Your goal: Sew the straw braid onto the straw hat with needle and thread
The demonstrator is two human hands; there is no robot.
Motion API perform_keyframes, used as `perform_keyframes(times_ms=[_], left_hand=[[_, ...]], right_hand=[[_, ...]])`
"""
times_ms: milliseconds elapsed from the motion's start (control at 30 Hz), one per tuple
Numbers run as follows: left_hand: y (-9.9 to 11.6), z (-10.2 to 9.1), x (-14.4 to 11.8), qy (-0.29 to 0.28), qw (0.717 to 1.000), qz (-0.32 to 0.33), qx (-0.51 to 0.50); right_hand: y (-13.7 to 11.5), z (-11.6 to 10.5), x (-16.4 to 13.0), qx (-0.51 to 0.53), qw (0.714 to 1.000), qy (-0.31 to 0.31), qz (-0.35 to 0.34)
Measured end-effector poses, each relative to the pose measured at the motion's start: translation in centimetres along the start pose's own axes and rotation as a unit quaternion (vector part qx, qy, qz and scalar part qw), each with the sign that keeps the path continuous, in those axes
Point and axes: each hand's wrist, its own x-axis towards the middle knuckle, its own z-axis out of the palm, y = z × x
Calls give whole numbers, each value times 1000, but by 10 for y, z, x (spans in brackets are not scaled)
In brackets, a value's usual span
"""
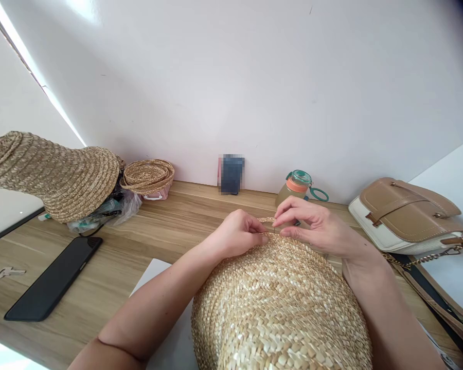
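1. A woven straw piece, domed and pale, is sitting at the near edge of the worktop, partly over a white sheet, and is filling the space between the person's forearms.
2. At its far rim a narrow straw braid is sticking up in a small loop, and both hands are meeting there.
3. The left hand is resting on the rim with its fingers curled in tight, pinching the weave just below the braid.
4. The right hand is arching over from the other side, its thumb and forefinger closing on the end of the braid while the other fingers are staying loosely bent.
5. Just behind the hands a bottle with an orange and green cap is standing near the wall.
6. Towards the right edge a tan and white handbag is lying with its chain strap trailing along the worktop.
7. At the far left corner a large straw hat is leaning over some plastic wrapping, with a coil of straw braid beside it.
8. A black phone is lying face down near the left edge.
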Motion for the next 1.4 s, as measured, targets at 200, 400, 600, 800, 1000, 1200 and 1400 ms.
perform_keyframes(times_ms=[200,400,600,800,1000,1200,1400], left_hand=[[-5,2,1,-8,1000,10,-8],[-6,2,2,-7,1000,12,5],[-9,0,3,-7,999,36,-1],[-7,-4,0,-4,999,47,9],[-6,-4,0,7,1000,12,12],[-2,-7,0,21,999,-18,27],[-6,-4,6,44,997,-32,47]], right_hand=[[-20,12,0,-114,988,-21,-101],[-27,23,4,-183,975,-20,-127],[-31,28,5,-166,969,-21,-179],[-31,31,6,-90,979,-11,-182],[-42,32,-1,-22,982,-39,-183],[-36,25,-9,94,995,31,-7],[-37,13,-17,144,985,93,6]])
